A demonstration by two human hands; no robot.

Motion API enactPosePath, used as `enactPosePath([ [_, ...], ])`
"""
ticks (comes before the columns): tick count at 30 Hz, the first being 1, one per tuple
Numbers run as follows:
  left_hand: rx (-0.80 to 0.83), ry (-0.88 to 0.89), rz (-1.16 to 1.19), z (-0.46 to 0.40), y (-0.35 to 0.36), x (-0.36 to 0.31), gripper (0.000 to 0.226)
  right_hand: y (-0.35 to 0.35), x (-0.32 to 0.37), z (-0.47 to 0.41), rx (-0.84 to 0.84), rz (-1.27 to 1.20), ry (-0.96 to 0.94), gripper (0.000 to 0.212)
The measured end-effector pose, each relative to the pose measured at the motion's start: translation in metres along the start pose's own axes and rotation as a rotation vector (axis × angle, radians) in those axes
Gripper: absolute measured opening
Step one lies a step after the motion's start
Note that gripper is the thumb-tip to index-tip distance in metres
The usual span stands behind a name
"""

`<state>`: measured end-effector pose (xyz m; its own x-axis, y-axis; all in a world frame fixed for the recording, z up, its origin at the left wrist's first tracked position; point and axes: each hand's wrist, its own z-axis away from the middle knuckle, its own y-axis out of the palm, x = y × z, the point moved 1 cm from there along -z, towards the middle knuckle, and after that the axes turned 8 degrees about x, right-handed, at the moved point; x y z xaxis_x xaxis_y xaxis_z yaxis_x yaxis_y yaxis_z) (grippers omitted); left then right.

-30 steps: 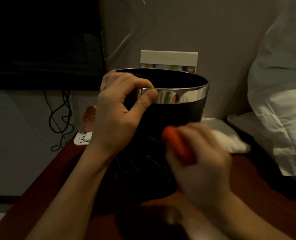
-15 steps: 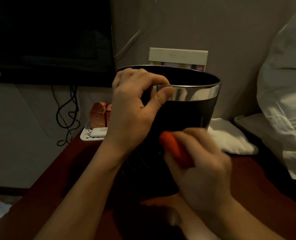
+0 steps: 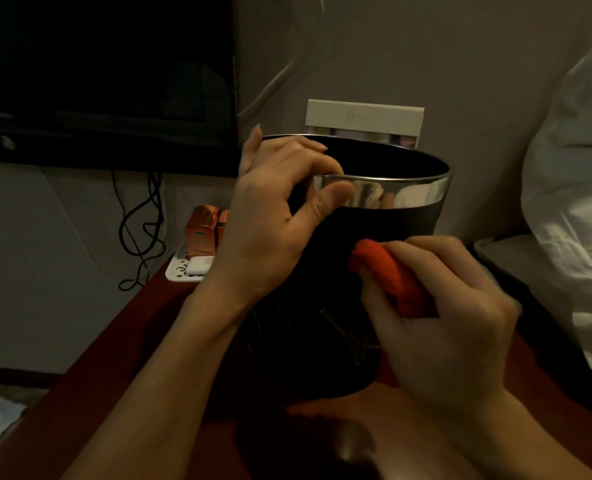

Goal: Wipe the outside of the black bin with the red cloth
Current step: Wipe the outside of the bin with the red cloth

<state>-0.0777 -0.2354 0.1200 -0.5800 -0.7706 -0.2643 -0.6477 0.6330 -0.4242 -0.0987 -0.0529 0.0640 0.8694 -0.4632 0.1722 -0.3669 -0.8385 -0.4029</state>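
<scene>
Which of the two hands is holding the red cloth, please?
The right hand holds the cloth, bunched in its curled fingers against the bin's dark side. The left hand holds no cloth; it pinches the bin's shiny rim instead.

**Red cloth against the black bin**

The black bin (image 3: 374, 230) stands upright on a reddish-brown table (image 3: 90, 386). The left hand (image 3: 270, 216) grips its shiny metal rim (image 3: 408, 194) on the near left side, thumb outside and fingers curled over the edge. The right hand (image 3: 443, 317) holds a bunched red cloth (image 3: 388, 275) pressed to the bin's near wall, below the rim. Left of the bin sit orange boxes (image 3: 202, 233) on a white tray (image 3: 183, 271). Behind are a dark screen (image 3: 104, 74), hanging black cables (image 3: 142, 230) and a white card (image 3: 363, 119). White bedding (image 3: 571, 202) lies to the right.
</scene>
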Motion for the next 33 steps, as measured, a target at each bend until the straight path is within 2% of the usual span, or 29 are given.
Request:
enactPosePath([
  [4, 0.058, -0.089, 0.122, 0.004, -0.014, 0.011, 0.005, -0.025, -0.01, -0.012, -0.075, -0.015, 0.049, 0.025],
  [7, 0.089, -0.072, 0.006, 0.003, -0.008, -0.002, 0.01, -0.043, -0.024, -0.024, -0.18, -0.022, 0.127, 0.012],
  [9, 0.109, -0.052, -0.131, 0.002, 0.002, -0.015, 0.017, -0.044, -0.03, -0.028, -0.204, -0.028, 0.156, 0.01],
  [11, 0.115, -0.043, -0.163, 0.001, 0.008, -0.021, 0.017, -0.042, -0.033, -0.028, -0.194, -0.028, 0.163, 0.009],
  [16, 0.121, -0.07, 0.021, 0.003, -0.008, -0.003, 0.014, -0.035, -0.028, -0.027, -0.146, -0.07, 0.143, 0.006],
  [20, 0.13, -0.062, -0.104, 0.003, 0.003, -0.017, 0.024, -0.031, -0.028, -0.026, -0.135, -0.093, 0.149, 0.007],
  [22, 0.106, -0.052, -0.141, 0.004, 0.008, -0.019, 0.021, -0.03, -0.028, -0.025, -0.133, -0.1, 0.166, 0.009],
  [33, 0.037, -0.039, -0.062, 0.003, 0.003, -0.006, 0.008, -0.013, -0.02, -0.013, -0.085, -0.134, 0.16, 0.015],
])
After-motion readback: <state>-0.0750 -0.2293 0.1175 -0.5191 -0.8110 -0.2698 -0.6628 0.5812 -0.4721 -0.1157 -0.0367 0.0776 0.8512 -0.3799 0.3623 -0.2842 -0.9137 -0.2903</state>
